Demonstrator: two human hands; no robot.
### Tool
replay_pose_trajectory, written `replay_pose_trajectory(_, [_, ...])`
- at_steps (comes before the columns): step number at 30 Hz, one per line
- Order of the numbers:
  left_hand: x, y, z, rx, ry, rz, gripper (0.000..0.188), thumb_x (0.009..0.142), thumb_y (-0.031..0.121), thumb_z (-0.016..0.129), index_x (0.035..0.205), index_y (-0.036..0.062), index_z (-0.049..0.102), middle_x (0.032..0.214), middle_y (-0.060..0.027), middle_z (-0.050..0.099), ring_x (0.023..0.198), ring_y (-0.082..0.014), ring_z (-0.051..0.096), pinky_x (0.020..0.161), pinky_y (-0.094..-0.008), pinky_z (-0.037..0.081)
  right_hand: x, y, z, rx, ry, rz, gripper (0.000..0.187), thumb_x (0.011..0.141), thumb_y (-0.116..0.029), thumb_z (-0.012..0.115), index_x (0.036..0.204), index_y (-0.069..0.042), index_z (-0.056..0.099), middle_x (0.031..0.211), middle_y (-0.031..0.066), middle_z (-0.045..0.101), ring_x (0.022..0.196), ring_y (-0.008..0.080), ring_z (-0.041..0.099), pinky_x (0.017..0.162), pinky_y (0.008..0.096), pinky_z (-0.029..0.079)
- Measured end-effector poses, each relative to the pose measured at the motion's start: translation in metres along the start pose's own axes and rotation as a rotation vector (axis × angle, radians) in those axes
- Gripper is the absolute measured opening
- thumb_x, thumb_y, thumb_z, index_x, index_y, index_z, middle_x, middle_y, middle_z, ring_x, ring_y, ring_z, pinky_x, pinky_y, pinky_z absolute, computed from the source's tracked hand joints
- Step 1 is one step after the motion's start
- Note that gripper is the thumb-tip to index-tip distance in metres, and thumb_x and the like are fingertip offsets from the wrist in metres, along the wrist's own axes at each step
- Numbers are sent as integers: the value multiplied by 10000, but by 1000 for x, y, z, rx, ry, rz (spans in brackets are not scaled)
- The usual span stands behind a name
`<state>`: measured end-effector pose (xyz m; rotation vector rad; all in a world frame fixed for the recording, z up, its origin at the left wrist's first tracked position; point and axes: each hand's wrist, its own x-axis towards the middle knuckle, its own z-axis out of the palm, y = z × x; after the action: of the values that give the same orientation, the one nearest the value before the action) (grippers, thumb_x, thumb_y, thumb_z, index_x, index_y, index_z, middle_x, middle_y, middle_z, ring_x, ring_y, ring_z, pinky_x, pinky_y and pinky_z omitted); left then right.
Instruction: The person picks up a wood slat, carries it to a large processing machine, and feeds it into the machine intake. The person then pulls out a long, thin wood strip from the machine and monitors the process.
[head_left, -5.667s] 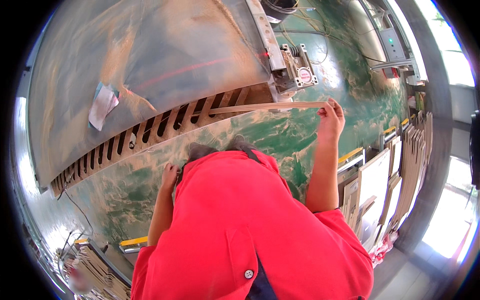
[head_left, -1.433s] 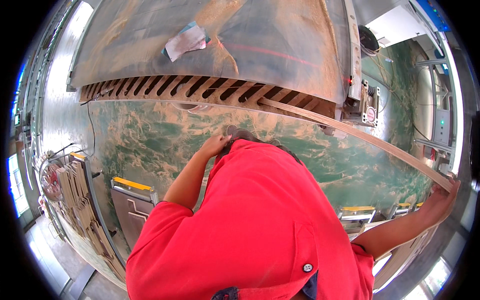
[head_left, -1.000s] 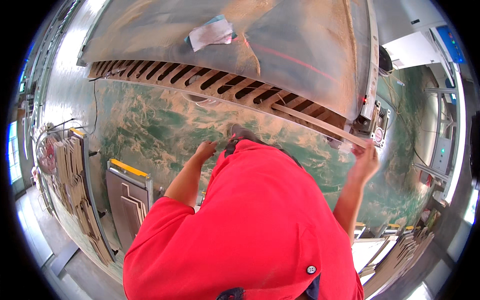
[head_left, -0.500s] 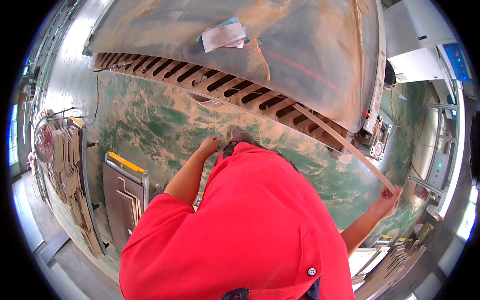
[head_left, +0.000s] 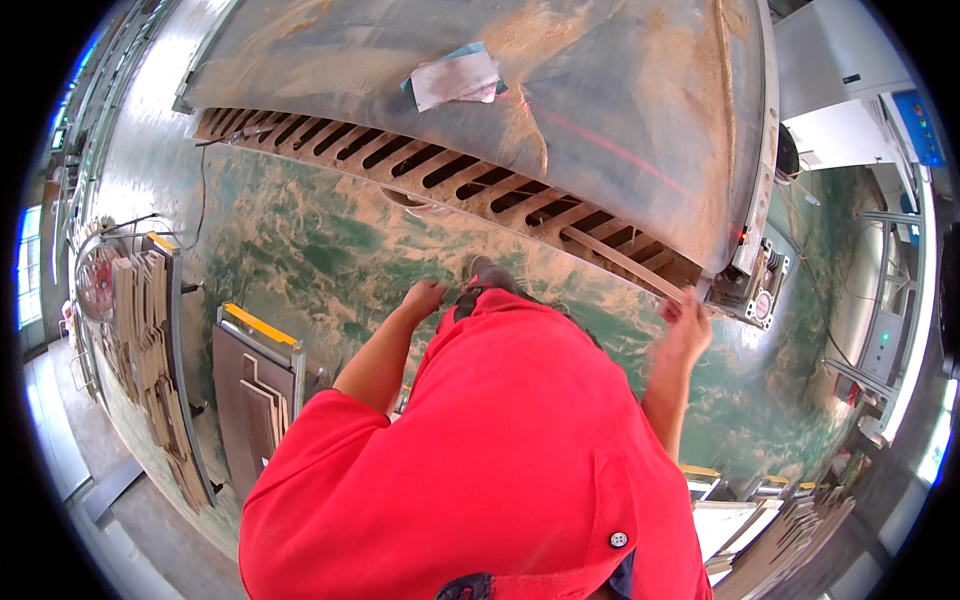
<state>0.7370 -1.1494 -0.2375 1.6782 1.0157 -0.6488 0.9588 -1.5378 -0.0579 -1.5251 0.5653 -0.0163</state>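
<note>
My right hand, a little blurred, is at the near end of a thin wooden strip. Its fingers look pinched on that end. The strip lies slantwise over the right part of a slotted brown ledge, which runs along the front of a big grey machine cover. Away from the machine, my left hand hangs beside my body above the floor. Its fingers are curled, and nothing shows in them.
Sawdust coats the cover and the green floor. White and blue papers lie on the cover. Carts with stacked panels stand at left, with more boards behind my right side. A motor unit juts out by the machine's right corner.
My right hand has moved in from the far right toward the ledge, carrying the strip's near end with it. The strip now lies lower, along the ledge. My left hand has hardly moved.
</note>
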Motion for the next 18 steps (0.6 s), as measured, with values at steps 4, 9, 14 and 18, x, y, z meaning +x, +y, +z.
replay_pose_trajectory(4, [-5,5,-2,-31,-3,-33,384,852,352,527,929,-14,614,748,-121,641,632,-209,601,593,-344,478,15,-45,-73,28,219,-159,265,876,-266,608,843,-3,630,683,59,615,573,114,557,508,224,423])
replay_pose_trajectory(9, [-3,4,4,-15,-16,-10,326,872,319,527,900,2,599,746,-98,630,626,-183,574,573,-322,462,-7,-61,-43,-31,233,-161,236,871,-247,616,854,-12,636,681,56,616,564,116,551,516,228,428])
replay_pose_trajectory(14, [-5,11,1,37,-21,18,306,877,303,524,902,8,600,749,-91,628,629,-193,573,576,-325,460,-12,0,12,42,-79,29,207,866,-216,618,855,-10,640,681,50,619,565,117,569,520,238,453])
replay_pose_trajectory(18, [-5,-4,0,-66,4,15,313,870,303,534,911,1,606,745,-97,629,636,-194,581,576,-335,465,15,-31,-58,30,207,-132,204,859,-219,629,842,-16,632,669,55,612,542,120,546,493,231,433])
